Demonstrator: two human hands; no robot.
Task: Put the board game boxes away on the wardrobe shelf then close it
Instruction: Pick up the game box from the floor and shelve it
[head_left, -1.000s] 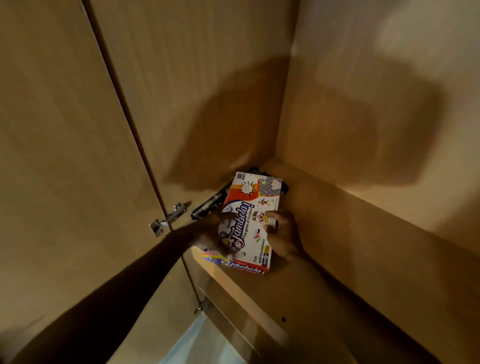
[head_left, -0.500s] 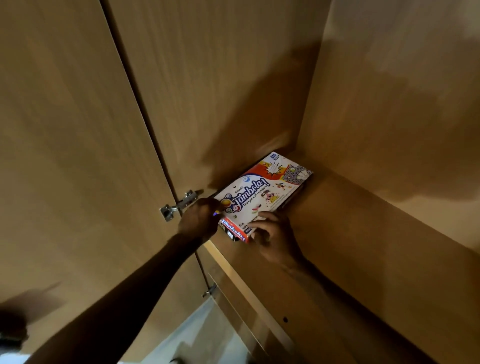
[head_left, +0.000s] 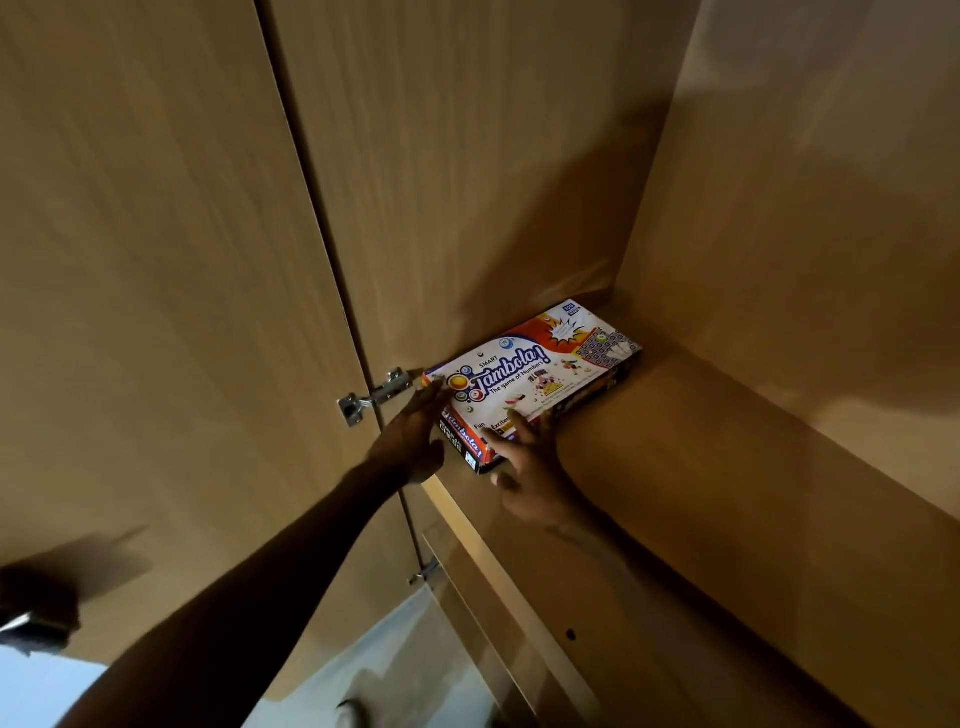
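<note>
A white and orange Tambola box (head_left: 540, 374) lies flat on top of a darker box (head_left: 597, 389) on the wooden wardrobe shelf (head_left: 701, 467), pushed against the left inner wall near the back corner. My left hand (head_left: 415, 436) has straight fingers touching the near left corner of the stack. My right hand (head_left: 524, 467) lies with spread fingers against the near end of the boxes, fingertips on the top box's front edge. Neither hand grips anything.
The open wardrobe door (head_left: 156, 312) stands at the left, held by a metal hinge (head_left: 371, 397) beside my left hand. A second hinge (head_left: 426, 571) sits lower. The shelf's front edge (head_left: 493, 561) runs diagonally down to the right. Pale floor (head_left: 363, 675) shows below.
The boxes have slid deeper along the shelf toward the back corner. Both hands went from holding the top box to flat, straight fingers at its near end.
</note>
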